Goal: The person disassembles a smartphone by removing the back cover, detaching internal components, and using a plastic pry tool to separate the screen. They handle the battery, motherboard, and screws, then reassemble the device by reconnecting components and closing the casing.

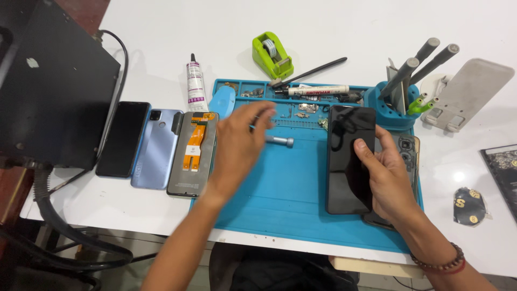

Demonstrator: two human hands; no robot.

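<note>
Blue work mat point(280, 188) spans the white table point(161, 32). Black phone screen point(350, 159) lies on the mat's right side, long axis 12-to-6; right hand point(385, 180) grasps its right edge, thumb pressed on the glass. Left hand point(239, 145) is released, fingers spread and holding nothing, reaching toward 1 o'clock. Small grey screwdriver point(280, 141) lies at 3 o'clock from that hand, just beside the fingertips, long axis 9-to-3; left hand is much the nearer.
</note>
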